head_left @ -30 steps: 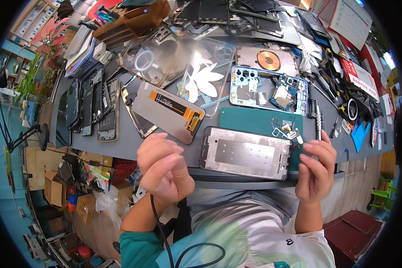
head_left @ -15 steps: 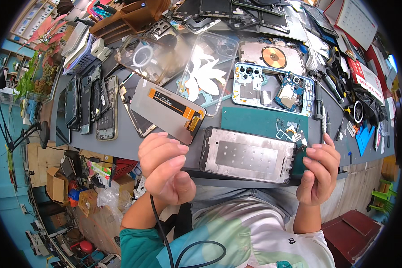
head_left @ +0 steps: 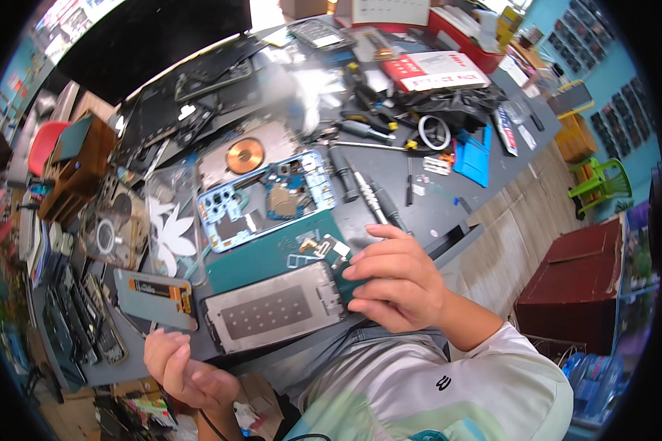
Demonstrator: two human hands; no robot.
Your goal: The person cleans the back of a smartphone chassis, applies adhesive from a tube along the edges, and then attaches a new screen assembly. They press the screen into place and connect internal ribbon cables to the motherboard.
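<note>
Metal frame [head_left: 272, 310] | near desk edge [head_left: 454, 220] | right grip [head_left: 397, 283] beside | left grip [head_left: 191, 371] apart

phone frame [head_left: 272, 309] is showing dull grey metal | green mat [head_left: 250, 266] is looking matt, smooth | coil [head_left: 245, 156] is gleaming coppery | black bag [head_left: 460, 106] is showing glossy, wrinkled plastic

Two hands [head_left: 189, 373] [head_left: 399, 285], one green mat [head_left: 254, 263], one large black monitor [head_left: 162, 44].

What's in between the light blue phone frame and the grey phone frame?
The head view shows green mat between the blue frame and the grey frame, with some small parts lying on it.
</note>
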